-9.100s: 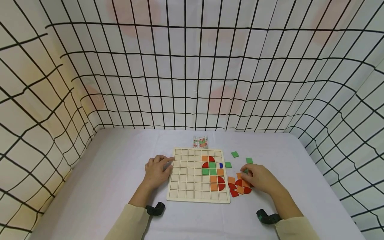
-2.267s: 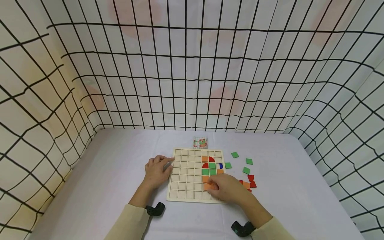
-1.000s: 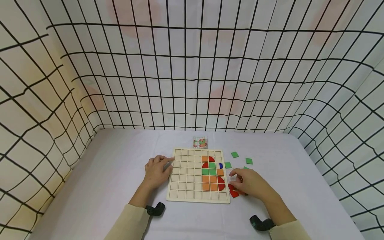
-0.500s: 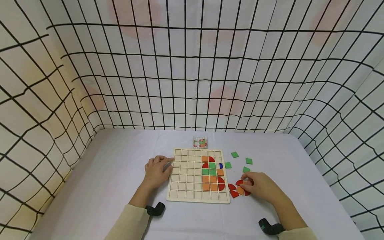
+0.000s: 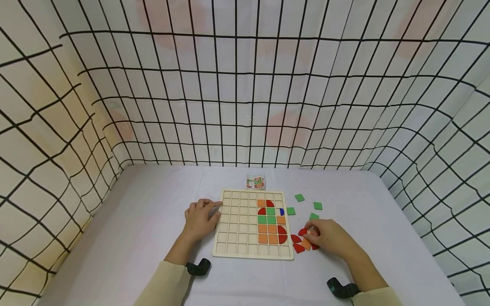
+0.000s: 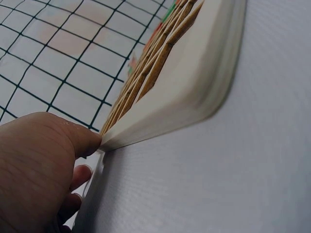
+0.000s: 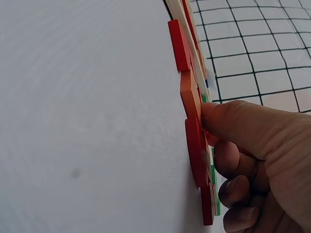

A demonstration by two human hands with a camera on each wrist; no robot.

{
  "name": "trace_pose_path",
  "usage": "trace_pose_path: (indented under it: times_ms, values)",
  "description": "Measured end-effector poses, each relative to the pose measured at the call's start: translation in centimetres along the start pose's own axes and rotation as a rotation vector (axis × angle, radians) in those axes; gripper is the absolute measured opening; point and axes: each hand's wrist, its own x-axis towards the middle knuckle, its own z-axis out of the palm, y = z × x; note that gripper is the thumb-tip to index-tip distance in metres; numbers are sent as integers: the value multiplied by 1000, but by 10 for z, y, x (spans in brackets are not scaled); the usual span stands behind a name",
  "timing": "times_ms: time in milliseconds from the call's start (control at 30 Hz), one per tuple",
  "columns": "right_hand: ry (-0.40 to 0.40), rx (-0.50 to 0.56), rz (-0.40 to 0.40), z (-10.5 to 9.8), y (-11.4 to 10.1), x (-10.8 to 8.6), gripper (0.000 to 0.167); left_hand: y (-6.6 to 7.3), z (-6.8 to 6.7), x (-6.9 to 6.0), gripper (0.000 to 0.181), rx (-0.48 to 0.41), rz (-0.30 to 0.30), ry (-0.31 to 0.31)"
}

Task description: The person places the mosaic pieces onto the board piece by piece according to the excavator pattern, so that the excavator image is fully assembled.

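Note:
A cream grid board (image 5: 239,256) holds orange, green, red and blue pieces in its right-hand columns. My left hand (image 5: 198,220) lies at its left edge, index finger extended; in the left wrist view the thumb of this hand (image 6: 43,160) touches the rim (image 6: 189,104). Right of the board, my right hand (image 5: 334,239) has thumb and index finger on an orange square (image 5: 313,232) among red quarter-rounds (image 5: 298,247). In the right wrist view, the thumb of the right hand (image 7: 267,155) meets an orange piece (image 7: 190,97) and hides part of the pile.
Several green squares (image 5: 300,197) lie to the upper right of the board. A small patterned card (image 5: 255,182) stands behind the board's far edge. A black wire grid (image 5: 245,102) rises behind and beside the white table (image 5: 153,191).
An orange square now fills another cell in the board's lower part. My right hand has gone from the board back to the loose pieces, recently shifting slightly left with a red piece. My left hand stays put.

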Motion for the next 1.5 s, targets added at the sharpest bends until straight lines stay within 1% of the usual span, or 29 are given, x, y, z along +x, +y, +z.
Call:
trace_pose_path:
  times_ms: [167, 267, 467, 600, 867, 1000, 1133, 1267, 1367, 1500]
  values:
    - [-14, 2, 18, -1, -2, 1, 29, 0, 0, 0, 36, 0, -1, -5]
    - [-14, 9, 13, -4, -6, 2, 29, 0, -1, 0, 36, -1, -4, -6]
    - [15, -10, -43, -9, -16, 4, 29, 0, -1, 0, 36, -1, -6, 1]
    - [17, -15, -70, -10, -24, 8, 29, 1, 0, -1, 36, -5, -10, 7]
    - [13, -9, -93, -7, -38, 19, 33, 2, 0, 0, 35, -1, -7, 11]
    - [6, -11, -134, -7, -46, 25, 34, 3, -1, -1, 36, 2, -7, 11]
    - [8, -7, -174, -5, -54, 32, 30, 3, -2, -1, 36, 2, -11, 3]
    - [20, -1, -187, -2, -63, 39, 27, 3, -2, -1, 36, 1, -11, 3]
    - [25, -1, -215, 1, -70, 45, 26, 3, -2, -1, 36, 0, -12, 5]
    - [2, -31, -269, 3, -77, 55, 26, 3, -1, -1, 36, -1, -16, 7]
